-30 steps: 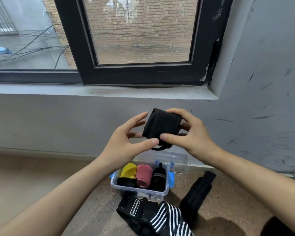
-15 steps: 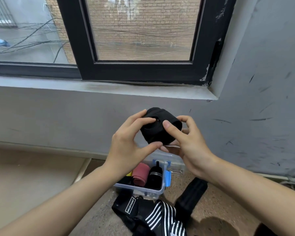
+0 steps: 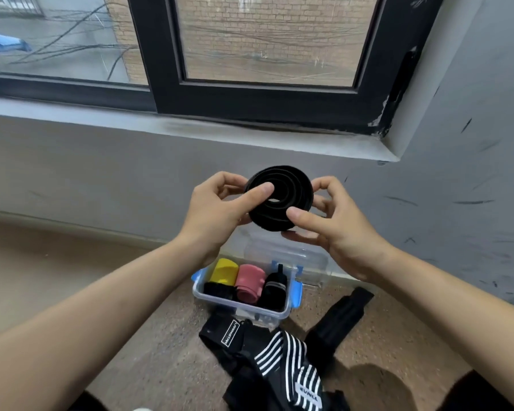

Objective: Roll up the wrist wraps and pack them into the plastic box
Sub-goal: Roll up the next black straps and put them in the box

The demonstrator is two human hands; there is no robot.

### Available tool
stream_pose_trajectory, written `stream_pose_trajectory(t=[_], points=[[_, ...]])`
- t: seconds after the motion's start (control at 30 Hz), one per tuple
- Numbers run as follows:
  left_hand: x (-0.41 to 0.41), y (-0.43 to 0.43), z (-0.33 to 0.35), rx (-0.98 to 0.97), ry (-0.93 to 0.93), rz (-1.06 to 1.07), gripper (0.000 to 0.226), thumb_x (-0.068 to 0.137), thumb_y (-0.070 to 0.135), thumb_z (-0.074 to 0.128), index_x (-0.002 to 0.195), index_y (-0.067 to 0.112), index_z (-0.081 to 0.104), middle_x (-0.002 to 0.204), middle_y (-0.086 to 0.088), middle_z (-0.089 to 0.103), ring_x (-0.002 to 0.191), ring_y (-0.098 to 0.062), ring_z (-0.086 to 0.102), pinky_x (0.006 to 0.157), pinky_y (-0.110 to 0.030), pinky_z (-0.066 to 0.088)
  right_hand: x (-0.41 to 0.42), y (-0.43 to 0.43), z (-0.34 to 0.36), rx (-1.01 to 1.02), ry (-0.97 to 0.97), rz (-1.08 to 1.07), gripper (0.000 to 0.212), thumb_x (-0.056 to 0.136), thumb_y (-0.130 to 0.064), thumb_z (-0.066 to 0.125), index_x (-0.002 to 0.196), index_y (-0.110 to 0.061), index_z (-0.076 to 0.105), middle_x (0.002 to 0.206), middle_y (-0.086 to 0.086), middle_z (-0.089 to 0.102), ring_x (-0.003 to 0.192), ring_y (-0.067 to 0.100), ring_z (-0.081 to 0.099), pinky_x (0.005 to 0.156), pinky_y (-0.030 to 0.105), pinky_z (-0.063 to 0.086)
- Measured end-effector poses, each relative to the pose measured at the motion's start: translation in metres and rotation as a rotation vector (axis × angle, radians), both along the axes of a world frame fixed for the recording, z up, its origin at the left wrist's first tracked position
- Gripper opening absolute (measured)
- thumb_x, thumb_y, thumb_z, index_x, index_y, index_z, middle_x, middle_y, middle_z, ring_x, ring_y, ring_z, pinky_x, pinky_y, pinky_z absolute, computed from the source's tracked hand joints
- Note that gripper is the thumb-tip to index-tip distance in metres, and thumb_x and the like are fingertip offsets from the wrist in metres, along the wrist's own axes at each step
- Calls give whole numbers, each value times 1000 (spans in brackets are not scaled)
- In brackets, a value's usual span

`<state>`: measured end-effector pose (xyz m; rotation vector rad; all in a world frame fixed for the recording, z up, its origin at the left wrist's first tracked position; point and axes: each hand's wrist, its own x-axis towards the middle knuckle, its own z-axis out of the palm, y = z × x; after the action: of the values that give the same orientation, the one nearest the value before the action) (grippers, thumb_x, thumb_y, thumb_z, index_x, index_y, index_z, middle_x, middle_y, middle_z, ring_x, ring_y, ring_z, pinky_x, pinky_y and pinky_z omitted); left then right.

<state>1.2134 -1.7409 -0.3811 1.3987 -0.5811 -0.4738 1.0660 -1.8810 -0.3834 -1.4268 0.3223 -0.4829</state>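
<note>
Rolled black wrap (image 3: 291, 188) turned since half second ago: spiral end now faces camera. Left grip (image 3: 217, 212) pinches its left edge, thumb across spiral; right grip (image 3: 336, 226) holds right and lower edge, thumb on face. Wrap held between both grips, in air above open plastic box (image 3: 238, 307) on floor (image 3: 161, 351); loose wraps (image 3: 279, 351) just in front of box

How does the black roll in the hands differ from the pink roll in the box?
The black rolled wrist wrap is held up by the left hand and right hand; the pink rolled wrist wrap sits packed in the clear plastic box. The black roll shows its spiral end; the pink roll shows its side. Both are rolled.
</note>
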Motion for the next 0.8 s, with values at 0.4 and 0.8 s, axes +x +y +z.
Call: stream_pose_trajectory(t=[0.4,0.8], points=[[41,-9,-83,302,-16,-79,23,84,7,83,86,-6,64,86,-29,73,71,-29,69,58,-30,60,29,-33,-73,-160,307,167,60,83,-12,83,134,-32,56,146,0,51,109,29,71,95,52,58],[78,-37,-195,458,-33,-293,51,81,18,87,127,20,66,110,2,74,89,-7,73,77,-19,58,69,-54,-202,-574,385,-32,76,65,-28,95,128,-38,53,122,-25,61,115,-5,57,95,22,49]])
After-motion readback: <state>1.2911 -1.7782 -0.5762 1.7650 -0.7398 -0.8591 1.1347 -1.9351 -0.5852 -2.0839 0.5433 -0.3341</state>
